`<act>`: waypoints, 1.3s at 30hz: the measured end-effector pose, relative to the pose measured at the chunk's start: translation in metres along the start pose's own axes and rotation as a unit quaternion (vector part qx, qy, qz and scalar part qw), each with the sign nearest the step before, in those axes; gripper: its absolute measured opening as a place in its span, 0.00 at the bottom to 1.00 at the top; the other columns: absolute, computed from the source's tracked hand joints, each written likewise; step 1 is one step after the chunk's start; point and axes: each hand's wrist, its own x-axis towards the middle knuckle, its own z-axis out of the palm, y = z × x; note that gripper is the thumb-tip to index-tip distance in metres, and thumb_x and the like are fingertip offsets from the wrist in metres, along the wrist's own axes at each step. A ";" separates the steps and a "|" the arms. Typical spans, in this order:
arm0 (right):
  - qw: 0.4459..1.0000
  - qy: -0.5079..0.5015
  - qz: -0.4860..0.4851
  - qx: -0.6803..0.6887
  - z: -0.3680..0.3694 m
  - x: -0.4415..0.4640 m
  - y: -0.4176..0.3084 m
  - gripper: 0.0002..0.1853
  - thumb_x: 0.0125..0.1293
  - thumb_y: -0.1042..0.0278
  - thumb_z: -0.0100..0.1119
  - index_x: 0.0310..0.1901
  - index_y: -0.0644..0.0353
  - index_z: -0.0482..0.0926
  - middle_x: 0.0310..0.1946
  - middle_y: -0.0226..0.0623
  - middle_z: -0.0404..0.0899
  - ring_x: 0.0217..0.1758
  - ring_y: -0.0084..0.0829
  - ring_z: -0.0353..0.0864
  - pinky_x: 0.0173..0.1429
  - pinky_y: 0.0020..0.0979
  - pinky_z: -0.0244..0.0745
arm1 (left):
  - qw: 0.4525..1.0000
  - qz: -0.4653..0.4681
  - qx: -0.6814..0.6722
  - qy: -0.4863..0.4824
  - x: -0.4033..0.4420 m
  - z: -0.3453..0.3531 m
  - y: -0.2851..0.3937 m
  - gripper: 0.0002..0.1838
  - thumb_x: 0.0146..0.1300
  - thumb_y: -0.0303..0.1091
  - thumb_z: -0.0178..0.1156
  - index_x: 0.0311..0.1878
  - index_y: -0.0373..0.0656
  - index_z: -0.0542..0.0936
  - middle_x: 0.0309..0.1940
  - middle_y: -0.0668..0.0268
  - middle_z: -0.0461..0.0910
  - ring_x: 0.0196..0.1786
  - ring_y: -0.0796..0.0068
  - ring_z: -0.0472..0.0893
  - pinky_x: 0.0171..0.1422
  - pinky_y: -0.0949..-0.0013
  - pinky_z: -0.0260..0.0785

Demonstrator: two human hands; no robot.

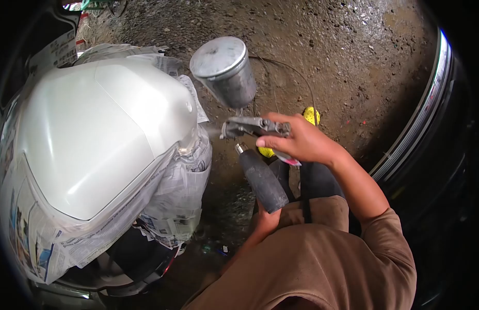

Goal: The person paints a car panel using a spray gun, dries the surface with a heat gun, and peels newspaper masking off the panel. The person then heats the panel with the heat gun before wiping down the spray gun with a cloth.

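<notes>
Wet ground (342,57) lies beneath everything. A glossy white panel (110,134), judged stiff with an easily marred surface, stands at left; any hold belongs on its newspaper (184,173) border, itself thin and tearable. The spray gun (250,125) is just off the panel's near edge, nozzle towards it, faint mist ahead. Its metal cup (224,72) sits above, likely making it top-heavy; the handle is the proper hold. Right hand (304,139): fingers wrapped round that handle. Below, a black heat gun (262,181) is held by the left hand (268,218), finger placement hidden. Obstructions noted: yellow shoes (312,115) underneath, thin hose (304,81) looping behind.
</notes>
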 end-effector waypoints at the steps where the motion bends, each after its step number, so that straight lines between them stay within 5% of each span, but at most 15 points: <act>1: 1.000 -0.017 -0.009 0.006 0.000 -0.002 -0.002 0.30 0.62 0.45 0.68 0.58 0.60 0.78 0.15 0.45 0.74 0.19 0.32 0.76 0.30 0.37 0.69 | 1.000 0.006 -0.008 0.007 -0.001 0.001 0.002 0.23 0.59 0.27 0.69 0.57 0.34 0.75 0.52 0.46 0.77 0.55 0.47 0.78 0.59 0.55 0.69; 6: 0.994 -0.035 0.036 0.097 -0.005 0.020 -0.002 0.28 0.63 0.48 0.68 0.57 0.59 0.79 0.34 0.33 0.85 0.38 0.23 0.80 0.47 0.29 0.74 | 0.996 0.052 -0.040 0.056 -0.003 0.004 0.005 0.28 0.58 0.28 0.71 0.59 0.33 0.72 0.53 0.50 0.78 0.56 0.55 0.78 0.60 0.57 0.70; 12: 0.997 0.062 0.046 0.009 -0.002 0.089 0.055 0.24 0.64 0.48 0.66 0.54 0.55 0.79 0.31 0.33 0.84 0.35 0.27 0.82 0.45 0.32 0.75 | 0.989 0.010 -0.143 0.032 -0.005 0.003 0.003 0.41 0.54 0.29 0.74 0.69 0.35 0.63 0.60 0.49 0.72 0.62 0.55 0.75 0.65 0.58 0.67; 19: 0.995 0.077 0.032 -0.052 -0.002 0.087 0.035 0.25 0.64 0.50 0.64 0.56 0.57 0.78 0.27 0.38 0.83 0.26 0.33 0.81 0.39 0.36 0.75 | 0.989 0.029 -0.140 0.046 -0.010 -0.018 0.055 0.37 0.54 0.27 0.73 0.66 0.37 0.66 0.59 0.53 0.72 0.62 0.58 0.75 0.65 0.59 0.67; 25: 0.999 0.027 0.026 -0.001 -0.003 0.023 -0.044 0.28 0.65 0.49 0.65 0.60 0.60 0.75 0.28 0.39 0.84 0.27 0.25 0.80 0.37 0.30 0.74 | 0.980 0.090 -0.162 0.075 -0.007 -0.016 0.080 0.32 0.52 0.23 0.74 0.60 0.36 0.71 0.51 0.58 0.78 0.54 0.65 0.79 0.58 0.62 0.71; 31: 0.996 -0.035 0.002 0.077 -0.024 -0.007 -0.099 0.24 0.66 0.52 0.66 0.55 0.61 0.78 0.29 0.30 0.83 0.27 0.18 0.74 0.34 0.26 0.70 | 0.978 0.114 -0.145 0.099 -0.014 -0.017 0.092 0.31 0.52 0.22 0.75 0.58 0.36 0.72 0.51 0.58 0.79 0.53 0.67 0.79 0.57 0.63 0.73; 37: 0.995 -0.010 -0.060 0.073 -0.026 0.060 -0.045 0.19 0.66 0.54 0.66 0.48 0.60 0.79 0.29 0.27 0.81 0.31 0.19 0.76 0.37 0.26 0.71 | 0.958 0.082 -0.258 0.098 -0.018 -0.011 0.097 0.33 0.53 0.21 0.73 0.62 0.36 0.69 0.54 0.57 0.76 0.56 0.64 0.77 0.60 0.62 0.70; 39: 0.997 0.002 -0.015 0.077 -0.029 0.077 -0.035 0.20 0.65 0.53 0.66 0.48 0.60 0.78 0.29 0.28 0.81 0.32 0.20 0.77 0.39 0.27 0.73 | 0.956 0.065 -0.260 0.123 -0.014 -0.013 0.112 0.29 0.53 0.20 0.73 0.58 0.35 0.72 0.50 0.59 0.78 0.53 0.66 0.79 0.58 0.63 0.71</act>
